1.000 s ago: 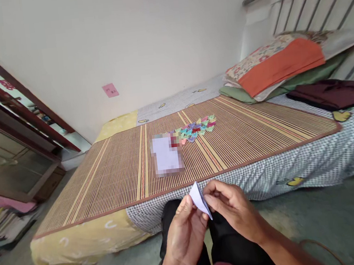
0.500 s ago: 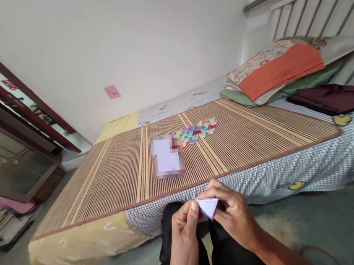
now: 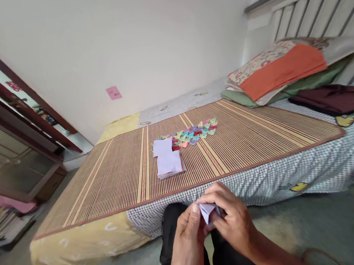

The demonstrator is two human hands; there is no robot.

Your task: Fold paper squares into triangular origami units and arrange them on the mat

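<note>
A small sheet of pale lilac paper point(image 3: 206, 210), folded into a pointed shape with one flap partly lifted, is held between both hands above my knees. My left hand point(image 3: 187, 232) pinches its left corner, thumb on top. Fingers of my right hand point(image 3: 231, 211) grip its right side, the thumb pressing into the fold. Beyond the hands, a stack of square paper point(image 3: 169, 163) with a lilac top sheet lies on the striped mat point(image 3: 121, 180). Rows of small multicoloured folded paper pieces point(image 3: 193, 134) spread behind it.
The mat covers a bed with a checked sheet point(image 3: 295, 170). Pillows point(image 3: 281, 73) and a folded maroon cloth point(image 3: 334, 97) lie at the right by the headboard. Books point(image 3: 3, 226) are piled at the far left. A pink note point(image 3: 114, 92) is on the wall.
The folded paper has gone from a flat triangle to a shape with a raised, opened flap. My right thumb has moved into the fold.
</note>
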